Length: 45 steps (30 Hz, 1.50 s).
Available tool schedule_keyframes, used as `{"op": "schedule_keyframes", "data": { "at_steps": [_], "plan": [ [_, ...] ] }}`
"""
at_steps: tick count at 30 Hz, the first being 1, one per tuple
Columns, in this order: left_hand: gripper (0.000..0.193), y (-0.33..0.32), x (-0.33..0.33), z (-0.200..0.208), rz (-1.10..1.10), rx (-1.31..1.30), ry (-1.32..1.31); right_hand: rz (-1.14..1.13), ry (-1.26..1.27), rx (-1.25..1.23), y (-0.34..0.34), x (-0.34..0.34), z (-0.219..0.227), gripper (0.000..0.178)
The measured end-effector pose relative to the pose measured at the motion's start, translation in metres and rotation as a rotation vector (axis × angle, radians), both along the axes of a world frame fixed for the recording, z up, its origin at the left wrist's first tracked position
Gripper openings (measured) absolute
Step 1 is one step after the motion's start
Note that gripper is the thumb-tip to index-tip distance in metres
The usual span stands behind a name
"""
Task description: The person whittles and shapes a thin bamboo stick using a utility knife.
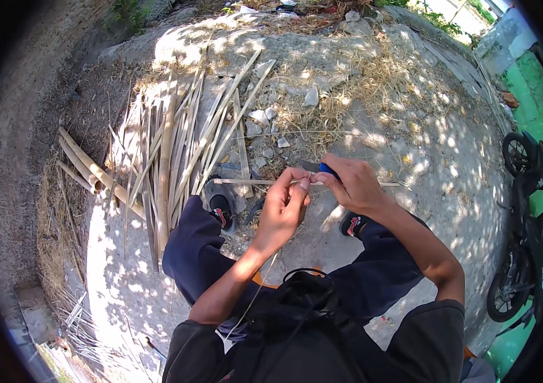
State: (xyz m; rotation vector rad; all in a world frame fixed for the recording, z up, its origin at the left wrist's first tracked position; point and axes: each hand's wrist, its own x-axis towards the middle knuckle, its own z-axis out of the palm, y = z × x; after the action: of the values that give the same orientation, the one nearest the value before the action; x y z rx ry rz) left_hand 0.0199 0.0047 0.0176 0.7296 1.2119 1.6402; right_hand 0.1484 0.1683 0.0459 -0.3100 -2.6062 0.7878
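Dappled sunlight falls on concrete ground (450,191), where split bamboo (185,143) lies in a loose pile ahead and to the left. Workpiece: a thin pale strip (239,182), held crosswise above the ground at the two hands. Left hand (282,207): thumb and index finger pinch the strip. Right hand (356,185): fingers close around a blue handle (327,170); a dark grey blade (310,165) appears to project from it toward the left hand.

For what looks like blade work on the strip, pinch firmly near the cut, set the edge at a shallow angle and use short, controlled strokes. Place the left fingertips clear of the blade's path; they sit close to it.

Limits of view: the right fingers cover most of the handle, and the contact between edge and strip cannot be made out. Whether the pale length (389,184) beyond the right hand belongs to the same strip cannot be confirmed.
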Motion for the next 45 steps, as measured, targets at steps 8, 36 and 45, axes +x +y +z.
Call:
{"op": "schedule_keyframes", "data": {
  "at_steps": [8,36,45],
  "plan": [
    [0.018,-0.003,0.0,0.011,-0.071,-0.007,-0.094,0.001,0.006,-0.007,-0.001,0.002,0.0,0.027],
    [0.019,-0.014,0.0,0.02,-0.138,-0.123,-0.232,-0.313,-0.083,-0.035,0.065,0.005,-0.02,0.037],
    [0.022,-0.008,-0.013,0.008,-0.066,-0.069,-0.211,-0.177,0.025,-0.888,0.044,-0.011,-0.009,0.031]
  ]
}}
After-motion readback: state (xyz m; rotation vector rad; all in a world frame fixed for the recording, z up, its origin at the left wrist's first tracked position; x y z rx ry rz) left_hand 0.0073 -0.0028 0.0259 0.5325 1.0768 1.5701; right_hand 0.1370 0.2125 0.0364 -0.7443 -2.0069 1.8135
